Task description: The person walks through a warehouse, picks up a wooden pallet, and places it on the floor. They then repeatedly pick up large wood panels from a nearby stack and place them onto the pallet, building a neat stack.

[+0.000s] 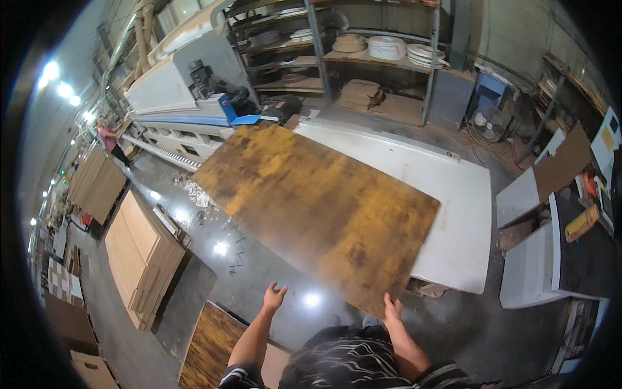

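A large brown, wood-patterned panel (324,214) lies slantwise over a white tabletop (457,227), its near-left side jutting out past it. My right hand (392,307) grips the panel at its near right corner, and some of the fingers are hidden by the hand and the edge. My left hand (275,297) is held out over the floor with its fingers apart, off the panel and empty. Below that arm, a similar dark brown panel (210,334) lies low down, partly covered by my forearm.
The panel's far end reaches a long machine with a blue rail (188,120). Stacked pale boards (139,246) stand on the floor at left. Behind are shelves holding coiled rolls (387,48) and a fan (487,123). Another person (113,141) stands at the machine's far end.
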{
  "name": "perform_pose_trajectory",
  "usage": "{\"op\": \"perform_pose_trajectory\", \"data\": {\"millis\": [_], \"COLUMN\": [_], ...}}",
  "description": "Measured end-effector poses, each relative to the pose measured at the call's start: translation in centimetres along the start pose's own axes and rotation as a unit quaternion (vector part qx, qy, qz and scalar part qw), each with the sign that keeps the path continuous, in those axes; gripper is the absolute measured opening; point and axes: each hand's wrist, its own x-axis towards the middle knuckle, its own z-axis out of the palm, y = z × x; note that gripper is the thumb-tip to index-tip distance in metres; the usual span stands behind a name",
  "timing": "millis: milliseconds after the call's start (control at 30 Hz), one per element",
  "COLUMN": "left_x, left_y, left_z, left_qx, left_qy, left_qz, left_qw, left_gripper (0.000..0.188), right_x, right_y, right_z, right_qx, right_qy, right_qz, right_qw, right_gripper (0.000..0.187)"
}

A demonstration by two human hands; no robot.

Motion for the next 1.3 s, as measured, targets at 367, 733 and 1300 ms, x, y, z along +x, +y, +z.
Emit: {"op": "perform_pose_trajectory", "data": {"millis": [367, 733, 1300], "left_x": [5.4, -9.6, -37.7], "left_y": [2.5, 0.4, 0.7], "left_z": [3.8, 16.8, 22.2], "left_qx": [-0.416, -0.330, -0.332], "left_qy": [0.052, 0.128, 0.520], "left_qz": [-0.186, -0.235, -0.421], "left_qw": [0.888, 0.905, 0.665], "left_gripper": [0.095, 0.042, 0.059], "right_x": [-10.2, -3.7, 6.7], "right_y": [-6.8, -15.4, -30.2], "right_z": [-21.2, -29.7, -28.8], "right_qx": [-0.272, -0.396, -0.569], "right_qy": [0.278, 0.179, -0.035], "right_qz": [0.207, 0.118, -0.057], "right_qw": [0.898, 0.893, 0.819], "right_gripper": [0.064, 0.059, 0.052]}}
